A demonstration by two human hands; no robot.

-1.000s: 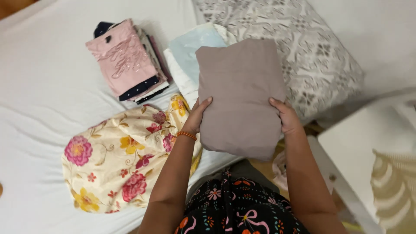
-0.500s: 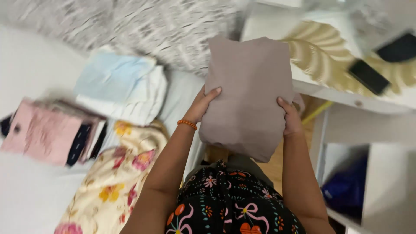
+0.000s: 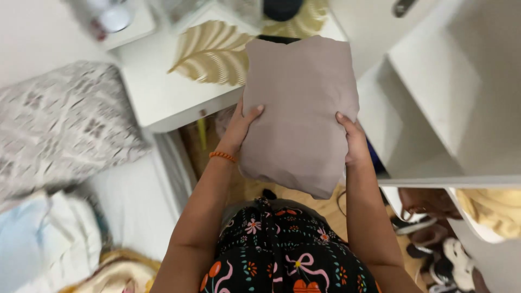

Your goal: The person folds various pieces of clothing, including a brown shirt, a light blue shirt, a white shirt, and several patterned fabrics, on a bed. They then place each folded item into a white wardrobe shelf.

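Both hands grasp the folded cloth (image 3: 298,114) from its sides: the left hand (image 3: 241,127) with thumb on top at the left edge, the right hand (image 3: 351,142) likewise at the right edge, holding it in the air in front of the person, over the corner of the white surface (image 3: 157,87). To keep the fold flat, the grip should probably stay even on both sides, with the fingers under the bundle. To the right an open white shelf (image 3: 434,81) looks bare; the compartment below holds a brown bag (image 3: 429,202), something yellow (image 3: 491,209), and shoes (image 3: 434,244) lie beneath. A patterned pillow (image 3: 59,130) lies on the bed at the left.
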